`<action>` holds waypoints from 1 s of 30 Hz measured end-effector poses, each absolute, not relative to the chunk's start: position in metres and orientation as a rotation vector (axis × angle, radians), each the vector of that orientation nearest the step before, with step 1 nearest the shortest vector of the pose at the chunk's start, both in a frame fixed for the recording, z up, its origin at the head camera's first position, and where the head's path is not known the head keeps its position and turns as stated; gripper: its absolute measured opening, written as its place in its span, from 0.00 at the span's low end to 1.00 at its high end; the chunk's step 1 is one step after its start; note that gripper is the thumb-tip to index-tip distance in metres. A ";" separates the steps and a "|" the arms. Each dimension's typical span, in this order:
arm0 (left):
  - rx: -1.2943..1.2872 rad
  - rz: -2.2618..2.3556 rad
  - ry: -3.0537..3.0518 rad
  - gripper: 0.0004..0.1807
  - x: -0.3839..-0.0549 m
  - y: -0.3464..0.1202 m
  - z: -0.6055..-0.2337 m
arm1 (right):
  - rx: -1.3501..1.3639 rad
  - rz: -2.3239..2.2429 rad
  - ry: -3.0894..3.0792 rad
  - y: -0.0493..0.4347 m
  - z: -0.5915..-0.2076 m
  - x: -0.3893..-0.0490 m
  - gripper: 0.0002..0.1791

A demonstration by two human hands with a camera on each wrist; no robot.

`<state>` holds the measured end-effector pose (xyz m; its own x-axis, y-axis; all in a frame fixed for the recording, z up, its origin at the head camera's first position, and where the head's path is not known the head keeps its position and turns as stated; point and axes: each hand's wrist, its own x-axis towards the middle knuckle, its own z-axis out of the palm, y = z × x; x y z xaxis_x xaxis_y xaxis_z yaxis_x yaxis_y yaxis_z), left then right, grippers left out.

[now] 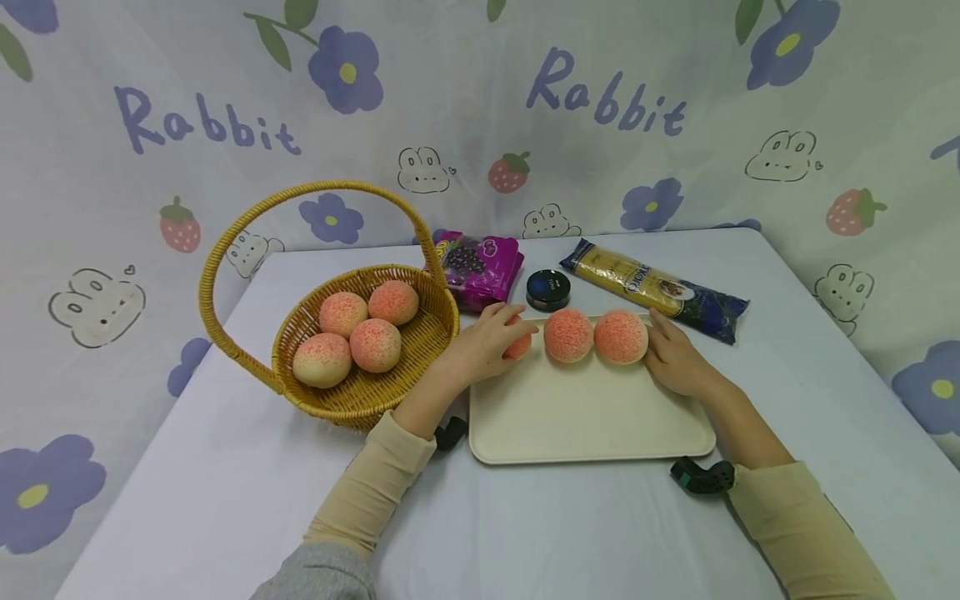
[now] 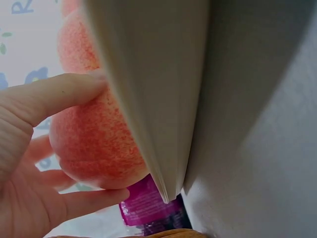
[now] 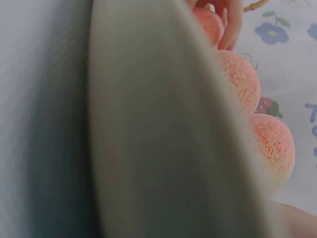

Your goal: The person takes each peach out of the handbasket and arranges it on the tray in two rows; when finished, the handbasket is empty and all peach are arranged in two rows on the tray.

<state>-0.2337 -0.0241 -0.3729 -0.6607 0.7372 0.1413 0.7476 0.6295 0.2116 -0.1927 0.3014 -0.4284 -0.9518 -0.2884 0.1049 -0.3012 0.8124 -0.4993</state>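
Observation:
My left hand (image 1: 487, 343) is around a peach (image 2: 96, 136) at the far left corner of a cream tray (image 1: 592, 421). In the left wrist view the thumb lies across the peach's top edge and the other fingers spread along its side. Two more peaches, a middle one (image 1: 568, 336) and a right one (image 1: 621, 337), stand in a row with it along the tray's far side. My right hand (image 1: 677, 357) is at the tray's right rim, fingertips right beside the right peach. Mostly the tray's blurred wall (image 3: 163, 124) fills the right wrist view.
Left of the tray, a wicker basket (image 1: 416, 358) with a tall handle holds several peaches (image 1: 375, 345). Behind the tray are a purple packet (image 1: 480, 271), a dark round tin (image 1: 548, 290) and a long blue-and-gold pasta packet (image 1: 652, 287). A patterned curtain hangs behind the white table.

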 end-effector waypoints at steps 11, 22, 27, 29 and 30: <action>-1.246 -0.464 -2.826 0.26 -0.235 -0.022 -0.376 | 0.484 0.802 -2.982 0.304 -0.425 -0.192 0.26; -1.265 -0.549 -2.840 0.33 -0.232 -0.024 -0.377 | 0.480 0.826 -2.969 0.303 -0.427 -0.191 0.25; -1.214 -0.462 -2.893 0.34 -0.230 -0.023 -0.373 | 0.467 0.844 -2.973 0.302 -0.428 -0.191 0.25; -1.193 -0.419 -2.900 0.34 -0.229 -0.022 -0.371 | 0.477 0.839 -2.967 0.302 -0.428 -0.191 0.25; -1.182 -0.398 -2.901 0.34 -0.228 -0.022 -0.370 | 0.484 0.834 -2.962 0.302 -0.428 -0.191 0.25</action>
